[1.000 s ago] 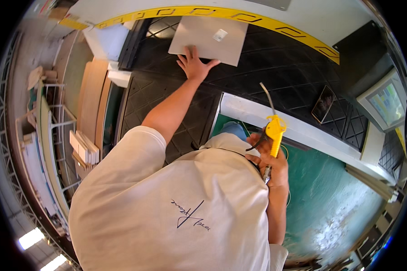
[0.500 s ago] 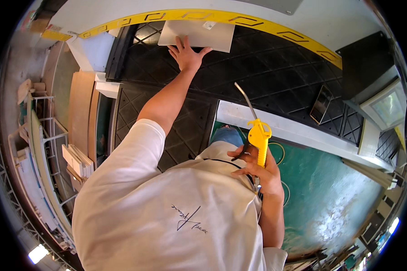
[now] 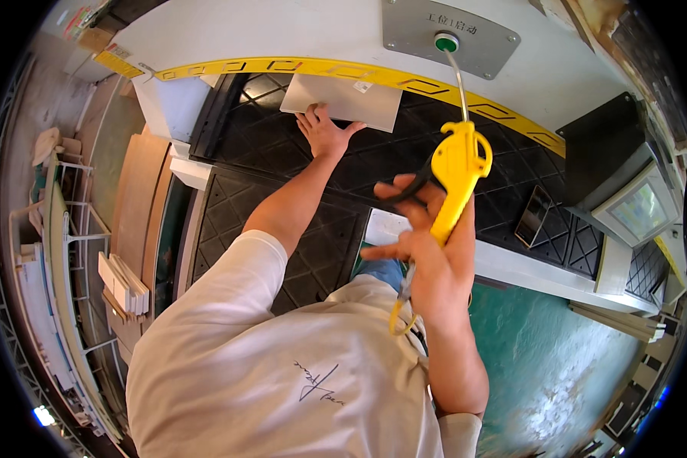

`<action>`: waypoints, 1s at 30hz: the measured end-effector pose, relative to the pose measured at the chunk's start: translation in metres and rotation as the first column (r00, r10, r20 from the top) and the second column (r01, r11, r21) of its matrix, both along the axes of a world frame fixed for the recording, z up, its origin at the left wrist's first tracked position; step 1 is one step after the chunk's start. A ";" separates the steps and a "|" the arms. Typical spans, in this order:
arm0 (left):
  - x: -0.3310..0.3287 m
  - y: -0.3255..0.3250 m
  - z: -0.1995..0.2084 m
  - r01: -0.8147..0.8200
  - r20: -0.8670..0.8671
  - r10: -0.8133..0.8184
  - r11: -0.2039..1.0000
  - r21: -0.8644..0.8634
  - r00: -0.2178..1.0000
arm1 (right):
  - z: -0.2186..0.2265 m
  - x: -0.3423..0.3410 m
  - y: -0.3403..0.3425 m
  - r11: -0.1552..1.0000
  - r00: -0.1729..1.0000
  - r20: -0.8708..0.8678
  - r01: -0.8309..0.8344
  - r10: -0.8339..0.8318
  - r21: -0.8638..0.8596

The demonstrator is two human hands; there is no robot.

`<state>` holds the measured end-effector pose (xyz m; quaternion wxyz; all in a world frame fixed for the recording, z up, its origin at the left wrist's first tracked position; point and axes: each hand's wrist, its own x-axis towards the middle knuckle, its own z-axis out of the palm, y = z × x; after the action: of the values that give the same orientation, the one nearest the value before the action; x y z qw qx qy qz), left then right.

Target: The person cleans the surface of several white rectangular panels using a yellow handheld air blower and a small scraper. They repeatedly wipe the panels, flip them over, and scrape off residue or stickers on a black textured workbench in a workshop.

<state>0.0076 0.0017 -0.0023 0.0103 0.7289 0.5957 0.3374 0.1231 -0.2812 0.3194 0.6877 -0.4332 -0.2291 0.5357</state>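
Note:
My left hand (image 3: 328, 135) lies with fingers spread on the near edge of a pale flat panel (image 3: 342, 99), which sits on the black grooved bed under the yellow strip. In my right hand (image 3: 439, 263) is a yellow air blow gun (image 3: 458, 172), gripped by its handle with the black trigger lever beside my fingers. Its thin metal nozzle points away from me. The nozzle's tip meets the green round button (image 3: 446, 43) on a grey metal plate (image 3: 477, 34); whether it presses the button in, I cannot tell.
A yellow slotted strip (image 3: 298, 67) spans the white machine body above the bed. A dark phone-like slab (image 3: 533, 217) lies on the bed at right, near a monitor (image 3: 640, 204). Boards (image 3: 126, 286) and a metal rack stand at left. Green floor (image 3: 534, 343) shows at lower right.
My right hand has raised the blow gun up and forward, bringing its nozzle to the green button. My left hand stays on the panel. The view has tilted upward.

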 end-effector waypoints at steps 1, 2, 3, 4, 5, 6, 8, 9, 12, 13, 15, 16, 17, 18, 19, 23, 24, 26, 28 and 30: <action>0.000 -0.001 0.000 0.004 -0.003 -0.004 1.000 -0.002 1.000 | 0.000 0.001 0.005 1.000 1.000 0.003 0.008 -0.008 0.008; 0.001 -0.002 0.000 -0.025 -0.020 0.025 1.000 -0.001 0.999 | 0.001 0.000 0.007 1.000 1.000 0.011 0.015 -0.015 0.005; 0.002 -0.003 0.001 -0.053 -0.037 0.053 0.999 0.000 0.998 | 0.002 -0.003 0.005 1.000 1.000 0.010 0.019 -0.019 0.003; 0.001 -0.002 0.000 -0.054 -0.038 0.054 0.999 0.001 0.998 | 0.002 -0.006 0.001 0.999 0.999 0.031 0.028 -0.028 -0.016; 0.001 -0.002 0.000 -0.054 -0.040 0.054 0.999 -0.004 0.998 | 0.002 -0.009 -0.004 0.999 0.998 0.053 0.038 -0.036 -0.035; 0.000 -0.001 0.000 -0.054 -0.040 0.053 0.999 -0.009 0.998 | 0.000 -0.008 -0.013 0.999 0.999 0.047 0.020 -0.018 -0.046; -0.004 0.000 0.001 -0.061 -0.047 0.060 0.998 -0.018 0.997 | -0.018 0.004 -0.038 0.991 0.995 0.035 -0.092 0.096 -0.098; -0.003 0.000 0.002 -0.058 -0.052 0.057 0.998 -0.032 0.997 | -0.028 0.011 -0.052 0.969 0.980 0.019 -0.192 0.197 -0.154; 0.000 0.000 0.001 -0.052 -0.062 0.052 0.999 0.006 0.997 | -0.058 0.028 -0.096 0.913 0.975 -0.023 -0.213 0.219 -0.348; 0.002 0.000 0.001 -0.041 -0.050 0.041 0.999 -0.003 0.998 | -0.071 0.034 -0.115 0.912 0.978 -0.012 -0.198 0.208 -0.358; 0.002 0.001 -0.003 -0.034 -0.085 0.035 0.999 0.013 0.996 | -0.094 0.044 -0.154 0.779 0.947 0.043 -0.235 0.318 -0.582; 0.002 0.000 -0.005 -0.050 -0.091 0.054 0.998 0.050 0.994 | -0.094 0.041 -0.172 0.767 0.950 0.054 -0.215 0.308 -0.605; 0.001 0.000 -0.006 -0.067 -0.098 0.075 0.994 0.089 0.992 | -0.092 0.035 -0.184 0.755 0.952 0.064 -0.196 0.301 -0.626; 0.000 0.000 -0.007 -0.072 -0.105 0.083 0.992 0.105 0.991 | -0.082 0.031 -0.191 0.770 0.931 0.146 -0.181 0.335 -0.612; -0.003 0.002 -0.008 -0.079 -0.112 0.093 0.989 0.124 0.989 | -0.077 0.030 -0.199 0.763 0.934 0.150 -0.165 0.325 -0.625; -0.005 0.007 -0.017 -0.049 -0.057 0.051 0.998 0.041 0.997 | -0.076 0.040 -0.254 0.775 0.999 -0.012 -0.040 0.041 -0.630; -0.002 0.005 -0.019 -0.051 -0.064 0.052 0.998 0.027 0.997 | -0.076 0.038 -0.273 0.815 0.984 0.062 -0.104 0.169 -0.569; 0.001 0.006 -0.018 -0.075 -0.106 0.074 0.997 -0.002 0.992 | -0.052 0.046 -0.277 0.797 0.964 0.025 -0.203 0.264 -0.569; -0.002 0.006 -0.018 -0.074 -0.110 0.075 0.997 0.016 0.991 | -0.061 0.052 -0.297 0.790 0.999 0.027 -0.003 0.024 -0.614; -0.010 0.010 -0.019 -0.050 -0.110 0.060 0.995 0.088 0.992 | -0.060 0.055 -0.306 0.723 0.961 0.038 0.232 -0.274 -0.651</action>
<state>-0.0028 0.0116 -0.0212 -0.0637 0.7298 0.6002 0.3211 0.1785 -0.5877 0.2594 0.5681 -0.6548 0.0530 0.4957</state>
